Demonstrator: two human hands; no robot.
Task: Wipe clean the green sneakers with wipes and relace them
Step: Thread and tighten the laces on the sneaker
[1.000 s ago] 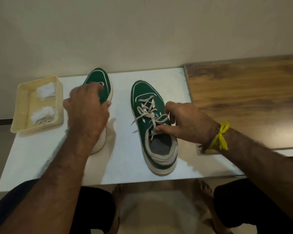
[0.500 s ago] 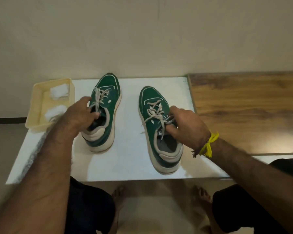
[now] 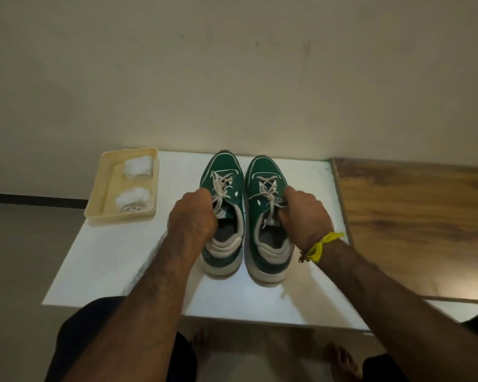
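Two green sneakers with cream laces and white soles stand side by side, toes toward the wall, on a white board. My left hand grips the left sneaker at its tongue and collar, fingers curled inside the opening. My right hand, with a yellow thread at the wrist, grips the right sneaker at its lace ends and collar. Both sneakers are laced. The two shoes nearly touch along their inner sides.
A beige plastic tray at the board's back left holds two crumpled white wipes. A wooden surface adjoins the board on the right. A plain wall rises behind. My knees and bare feet show below the front edge.
Both hands have drawn the sneakers together; they stood well apart before and now sit side by side in the board's middle. The left hand moved from the shoe's top to its collar.
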